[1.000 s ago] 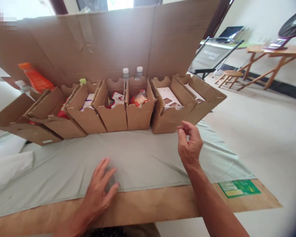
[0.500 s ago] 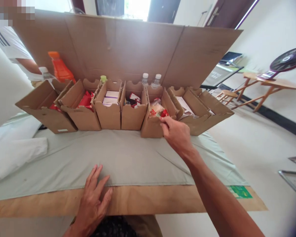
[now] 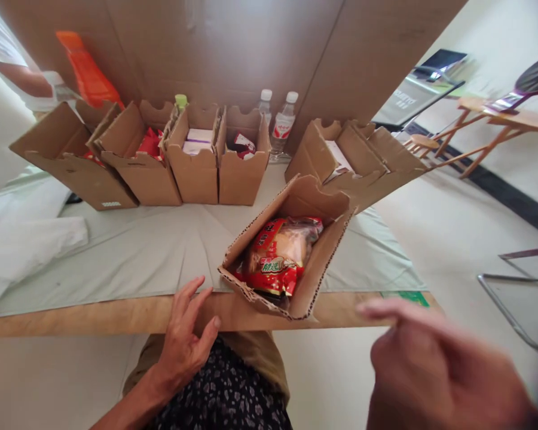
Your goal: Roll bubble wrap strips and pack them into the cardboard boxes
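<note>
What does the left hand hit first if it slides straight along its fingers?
Probably the near left corner of the open cardboard box with the snack packet; the left hand lies just short of it, though it might slip past over the grey cloth.

My right hand (image 3: 434,370) is a blur low on the right, cut by the bottom edge, so I cannot tell how its fingers are set. My left hand (image 3: 186,334) lies at the tabletop's near edge, its forearm running out of the picture. In the lone box (image 3: 316,280) by that edge, the near wall hides the snack packet's (image 3: 275,254) lower end. Along the far edge, the row of boxes (image 3: 197,173) hides most of its contents and the orange bottle's (image 3: 87,71) base. The water bottle (image 3: 283,122) label is too small to read. Another person's arm (image 3: 13,74) is cut off at the top left.
</note>
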`<action>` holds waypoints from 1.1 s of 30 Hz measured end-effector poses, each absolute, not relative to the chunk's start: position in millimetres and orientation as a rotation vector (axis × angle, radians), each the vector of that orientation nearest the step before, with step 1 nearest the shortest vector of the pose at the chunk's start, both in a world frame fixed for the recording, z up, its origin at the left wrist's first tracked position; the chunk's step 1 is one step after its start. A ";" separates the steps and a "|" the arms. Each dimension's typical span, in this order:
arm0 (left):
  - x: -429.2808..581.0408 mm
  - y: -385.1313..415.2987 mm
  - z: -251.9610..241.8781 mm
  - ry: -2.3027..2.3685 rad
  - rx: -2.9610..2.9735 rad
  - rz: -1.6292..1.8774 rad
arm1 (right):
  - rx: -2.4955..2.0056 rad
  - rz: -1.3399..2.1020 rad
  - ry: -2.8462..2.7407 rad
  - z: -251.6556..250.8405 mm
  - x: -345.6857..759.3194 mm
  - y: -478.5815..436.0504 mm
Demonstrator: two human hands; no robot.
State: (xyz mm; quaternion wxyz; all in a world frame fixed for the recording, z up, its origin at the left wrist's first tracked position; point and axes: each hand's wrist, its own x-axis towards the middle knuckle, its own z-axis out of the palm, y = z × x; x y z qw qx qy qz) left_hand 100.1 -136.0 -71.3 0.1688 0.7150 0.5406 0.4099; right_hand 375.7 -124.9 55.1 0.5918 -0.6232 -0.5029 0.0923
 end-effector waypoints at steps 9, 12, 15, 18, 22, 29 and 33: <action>146.9 -145.9 -71.8 1.451 1.877 1.170 | -1.145 0.931 -1.396 -35.3 430.7 15.1; 147.1 -133.7 -69.6 1.532 1.769 1.154 | -1.094 0.964 -1.390 -37.8 421.0 3.4; 132.2 -109.7 -56.5 1.612 1.658 1.214 | -1.098 0.884 -1.407 -33.2 406.5 -21.5; 114.8 -79.9 -38.8 1.624 1.613 1.325 | -1.094 0.831 -1.458 -36.1 391.7 -37.3; 100.7 -55.6 -33.1 1.575 1.527 1.291 | -1.177 0.796 -1.517 -55.7 381.1 -39.9; 98.1 -61.9 -58.6 1.530 1.409 1.254 | -1.320 0.819 -1.462 -69.9 378.3 -42.1; 108.2 -40.9 -59.0 1.440 1.394 1.282 | -1.322 0.843 -1.356 -66.9 375.3 -37.5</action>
